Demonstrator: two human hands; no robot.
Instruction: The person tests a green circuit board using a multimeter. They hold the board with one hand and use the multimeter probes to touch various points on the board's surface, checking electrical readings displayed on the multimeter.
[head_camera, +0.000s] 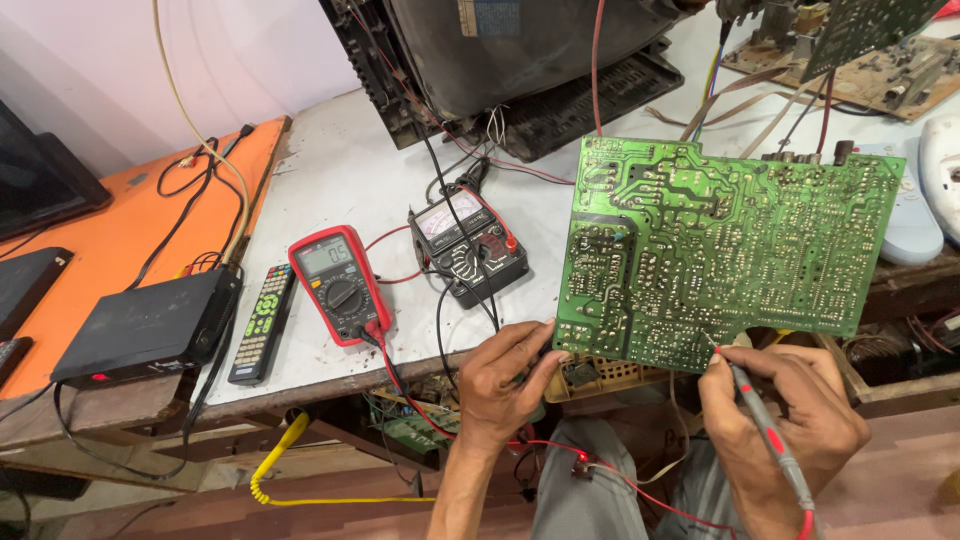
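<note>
Right hand (790, 415) lowest in view, fingers closed around a slim red-and-grey test probe (762, 425), its tip touching the lower edge of a large green printed circuit board (720, 250) held solder side up, tilted over the front edge of the grey worktable (340, 170); left hand (505, 385) at the board's lower left corner, fingers curled, gripping that corner; whether it also holds a second probe, cannot tell; red digital multimeter (338, 283) flat on the table, left of the board; black analogue meter (467, 243) just beside it; black remote control (262, 323) and black set-top box (150, 328) further left.
</note>
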